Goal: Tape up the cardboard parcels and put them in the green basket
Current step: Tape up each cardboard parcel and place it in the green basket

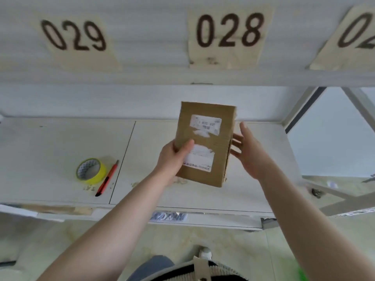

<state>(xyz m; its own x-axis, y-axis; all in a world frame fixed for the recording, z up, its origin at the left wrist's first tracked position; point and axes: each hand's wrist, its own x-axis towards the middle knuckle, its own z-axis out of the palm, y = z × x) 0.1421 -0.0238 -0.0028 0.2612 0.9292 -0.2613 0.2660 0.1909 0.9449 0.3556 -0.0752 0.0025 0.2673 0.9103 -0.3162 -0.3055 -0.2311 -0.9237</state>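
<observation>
1. On the cardboard parcel (205,145) I can see two white labels, but their print is too blurred for me to read.
2. The left hand (172,159) covers the parcel's lower left edge; its fingers behind the box are hidden from me.
3. The right hand (248,153) sits at the parcel's right side; I cannot tell whether its fingertips touch the cardboard.
4. The third number tag (353,37) is cut off by the right edge; only "0" and part of a second digit show.
5. A green smear (302,274) at the bottom edge is blurred and cropped; I cannot identify it.
6. The sticker (168,217) on the shelf's front lip is illegible.
7. Markings inside the yellow tape roll (91,171) are too small to read.
</observation>
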